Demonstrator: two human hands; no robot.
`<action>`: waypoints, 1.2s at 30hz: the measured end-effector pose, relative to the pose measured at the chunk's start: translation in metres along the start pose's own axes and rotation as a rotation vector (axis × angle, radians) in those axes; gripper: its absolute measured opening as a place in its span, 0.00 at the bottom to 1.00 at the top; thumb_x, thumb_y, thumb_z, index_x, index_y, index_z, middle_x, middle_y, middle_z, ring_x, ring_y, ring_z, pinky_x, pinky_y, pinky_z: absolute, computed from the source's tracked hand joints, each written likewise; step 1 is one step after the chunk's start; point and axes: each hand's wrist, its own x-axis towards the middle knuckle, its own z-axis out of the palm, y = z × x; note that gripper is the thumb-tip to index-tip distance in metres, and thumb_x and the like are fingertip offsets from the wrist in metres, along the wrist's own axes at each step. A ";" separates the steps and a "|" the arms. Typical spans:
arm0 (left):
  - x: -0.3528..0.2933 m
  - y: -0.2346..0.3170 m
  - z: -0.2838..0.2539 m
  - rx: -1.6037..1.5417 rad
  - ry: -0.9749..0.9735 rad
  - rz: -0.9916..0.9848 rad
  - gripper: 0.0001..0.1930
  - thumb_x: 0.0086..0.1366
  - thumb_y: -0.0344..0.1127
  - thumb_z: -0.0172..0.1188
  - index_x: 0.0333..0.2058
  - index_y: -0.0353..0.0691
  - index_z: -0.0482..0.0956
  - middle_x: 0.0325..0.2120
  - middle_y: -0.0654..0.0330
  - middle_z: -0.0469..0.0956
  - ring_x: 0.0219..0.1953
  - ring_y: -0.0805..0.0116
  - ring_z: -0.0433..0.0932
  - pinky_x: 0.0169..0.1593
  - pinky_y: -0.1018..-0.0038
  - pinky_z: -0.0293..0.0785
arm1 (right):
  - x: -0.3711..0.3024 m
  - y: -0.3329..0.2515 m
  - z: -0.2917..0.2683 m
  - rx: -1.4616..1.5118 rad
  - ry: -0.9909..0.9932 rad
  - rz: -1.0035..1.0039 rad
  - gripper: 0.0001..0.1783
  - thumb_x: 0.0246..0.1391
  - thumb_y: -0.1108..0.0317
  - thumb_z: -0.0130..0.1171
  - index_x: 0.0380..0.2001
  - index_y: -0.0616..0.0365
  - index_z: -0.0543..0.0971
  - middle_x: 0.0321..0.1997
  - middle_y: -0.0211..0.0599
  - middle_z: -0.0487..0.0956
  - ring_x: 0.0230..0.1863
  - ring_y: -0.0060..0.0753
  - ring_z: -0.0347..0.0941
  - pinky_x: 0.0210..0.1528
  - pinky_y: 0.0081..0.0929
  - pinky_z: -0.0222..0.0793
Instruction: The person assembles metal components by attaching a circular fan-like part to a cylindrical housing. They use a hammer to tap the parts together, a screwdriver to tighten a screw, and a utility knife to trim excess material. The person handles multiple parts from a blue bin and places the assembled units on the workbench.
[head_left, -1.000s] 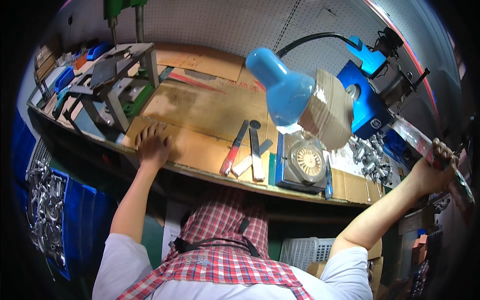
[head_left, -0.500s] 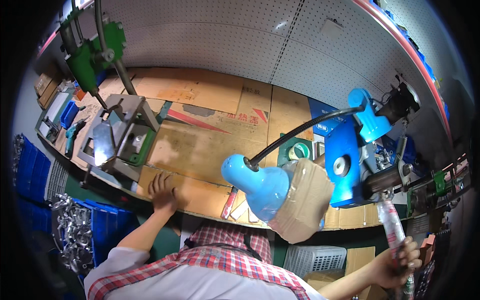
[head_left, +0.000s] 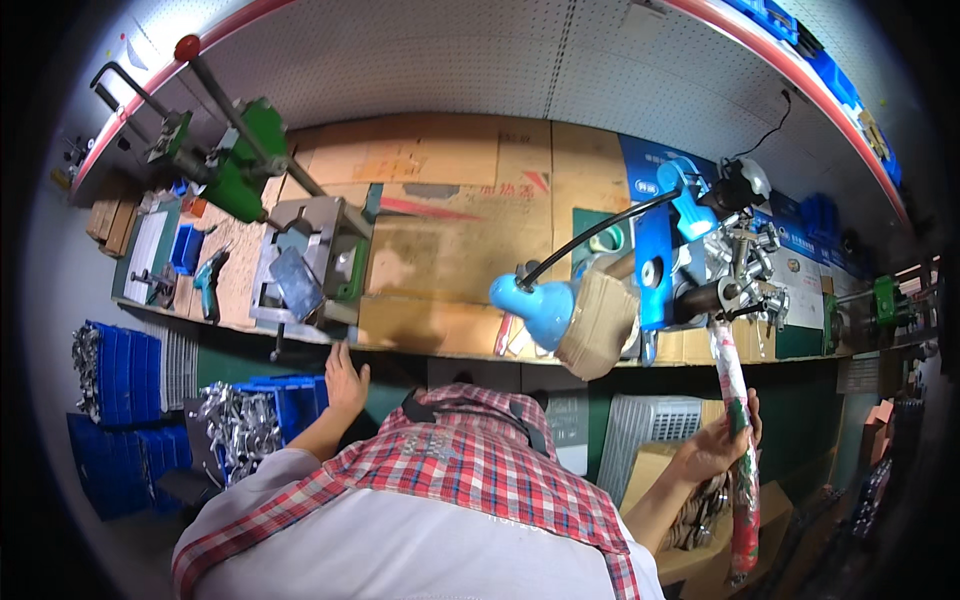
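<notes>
My right hand (head_left: 712,445) is wrapped round a long lever handle (head_left: 745,510) covered in white, red and green wrapping. The handle runs up to a dark metal shaft (head_left: 700,302) beside a blue machine plate (head_left: 656,270). My left hand (head_left: 345,384) is at the front edge of the workbench with nothing in it, its fingers stretched upward. Whether its fingertips touch the edge, I cannot tell. Nearest to that hand is a green press (head_left: 245,165) with a grey metal stand (head_left: 338,235). Silver metal parts (head_left: 745,255) lie in a heap behind the shaft.
A blue lamp (head_left: 545,310) with a cardboard shade (head_left: 600,325) hangs over the bench's cardboard cover (head_left: 440,265). A teal power tool (head_left: 208,285) lies at the left. Blue bins (head_left: 300,400) of metal parts and a grey plastic basket (head_left: 645,430) stand below the bench.
The view has shifted, showing more of the machines and the metal heap. My left hand has drawn back from the cardboard to the bench edge. My right hand still grips the lever handle.
</notes>
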 end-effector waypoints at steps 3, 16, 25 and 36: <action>-0.014 -0.024 -0.030 0.042 -0.056 -0.130 0.38 0.60 0.37 0.61 0.65 0.42 0.53 0.63 0.46 0.57 0.63 0.44 0.59 0.62 0.55 0.59 | 0.005 -0.003 -0.004 -0.066 -0.052 -0.016 0.19 0.62 0.62 0.51 0.50 0.65 0.70 0.58 0.50 0.72 0.64 0.44 0.65 0.68 0.37 0.57; -0.164 -0.082 -0.072 0.067 -0.078 -0.449 0.35 0.59 0.36 0.62 0.63 0.41 0.57 0.64 0.42 0.54 0.59 0.38 0.62 0.60 0.54 0.64 | -0.093 0.106 -0.042 -0.656 -0.100 0.362 0.27 0.68 0.47 0.41 0.55 0.60 0.65 0.45 0.39 0.73 0.32 0.25 0.71 0.34 0.20 0.68; -0.227 -0.199 -0.065 -0.113 -0.064 -0.737 0.32 0.57 0.31 0.64 0.60 0.40 0.63 0.59 0.43 0.60 0.60 0.42 0.64 0.61 0.59 0.65 | -0.245 0.133 -0.001 -0.821 -0.816 0.755 0.09 0.66 0.68 0.47 0.45 0.60 0.72 0.28 0.32 0.75 0.21 0.18 0.68 0.24 0.17 0.63; -0.299 -0.368 -0.107 -0.220 -0.011 -0.933 0.25 0.58 0.34 0.62 0.55 0.41 0.70 0.55 0.49 0.66 0.56 0.46 0.69 0.58 0.59 0.68 | -0.469 0.109 0.154 -0.810 -1.519 0.655 0.10 0.63 0.71 0.50 0.45 0.61 0.75 0.30 0.33 0.78 0.25 0.18 0.72 0.29 0.18 0.69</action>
